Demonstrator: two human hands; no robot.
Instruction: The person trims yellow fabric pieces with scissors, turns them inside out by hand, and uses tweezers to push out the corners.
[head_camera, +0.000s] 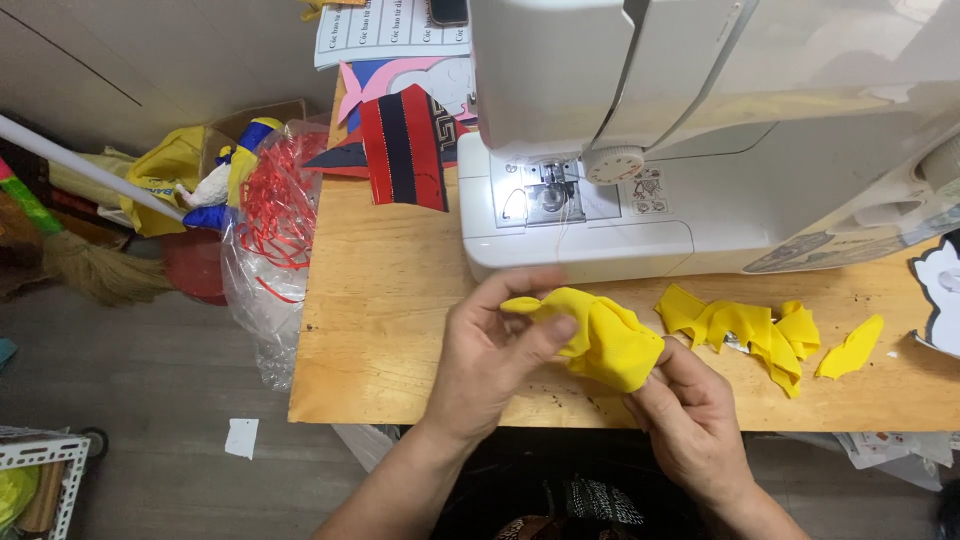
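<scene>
A crumpled piece of yellow fabric (605, 335) is held between both hands just in front of a white sewing machine (700, 130). My left hand (495, 350) pinches its left end with thumb and fingers. My right hand (690, 415) grips its lower right side from below. The machine's needle and presser foot (550, 195) are lit above the fabric, with nothing under them.
Several yellow fabric scraps (760, 330) lie on the wooden table (380, 330) to the right. A red and dark striped piece (405, 145) lies at the back left. Papers (390, 30) sit behind. Beside the table are a plastic bag with red mesh (275, 215), a broom (90, 265) and a white cart (40, 475).
</scene>
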